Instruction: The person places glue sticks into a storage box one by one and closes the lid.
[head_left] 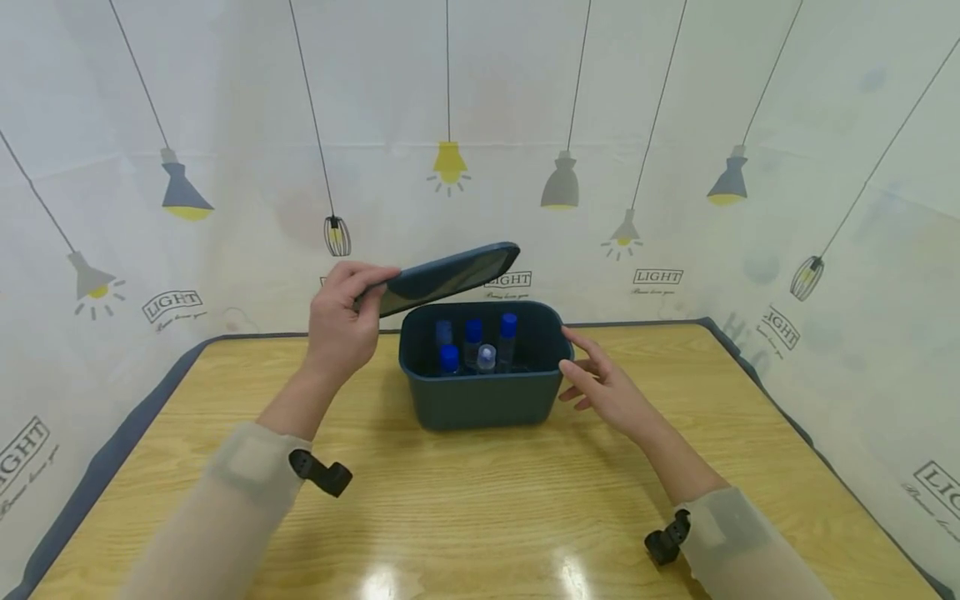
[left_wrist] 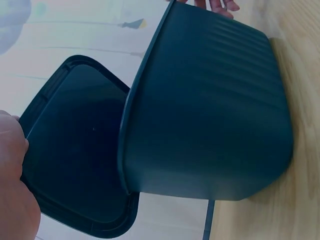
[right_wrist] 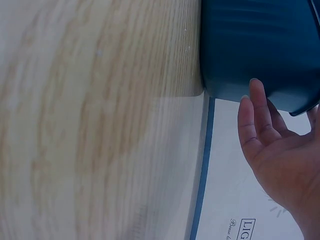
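A dark teal plastic bin (head_left: 483,404) stands on the table. Inside it are several small clear bottles with blue caps, one bottle (head_left: 507,342) taller than those in front, and one with a whitish cap (head_left: 486,357). My left hand (head_left: 345,317) pinches the left end of the bin's matching lid (head_left: 450,279), thumb beneath and fingers on top. The lid is tilted above the bin's back left, its right end higher. At the bin's right end, my right hand (head_left: 603,387) has its fingers loosely spread, with fingertips at the rim and side. The right wrist view shows its palm (right_wrist: 285,165) beside the wall.
The wood-grain table (head_left: 480,500) has a dark blue edge along its back and sides. A white backdrop (head_left: 495,100) printed with hanging lamps rises behind and on both sides. A black camera strap (head_left: 321,473) sits on the left wrist, another camera (head_left: 666,540) on the right.
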